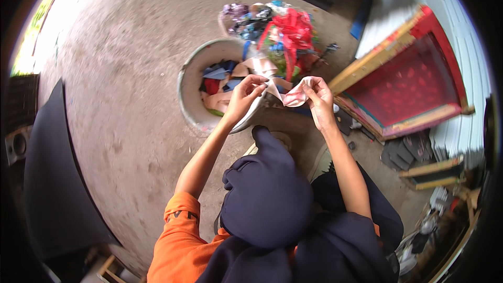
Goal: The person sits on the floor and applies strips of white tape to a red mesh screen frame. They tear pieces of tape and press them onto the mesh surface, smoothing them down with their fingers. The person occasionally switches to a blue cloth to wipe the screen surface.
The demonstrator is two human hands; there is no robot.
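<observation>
Orange fabric forms the sleeve (182, 214) at the lower centre of the frame, beside a dark blue garment (270, 194). Both forearms extend upward from this area. Right hand (320, 99), right of centre: thumb and fingers closed, gripping a pale pink cloth (295, 98). The cloth is located just above the centre of the frame, between the two hands. Left hand (247, 94), at upper centre: fingers curled, fingertips together beside pale material; whether they grip it cannot be told. Beyond the left hand stands a round tub (189, 81) containing scraps (212, 85) in red, blue and pale pink. A wooden frame (377, 52) with a red panel (406, 84) leans at the upper right. Behind the tub, at upper centre, red plastic (294, 29) lies on a mixed heap (251, 23), resting on the floor (136, 47).
</observation>
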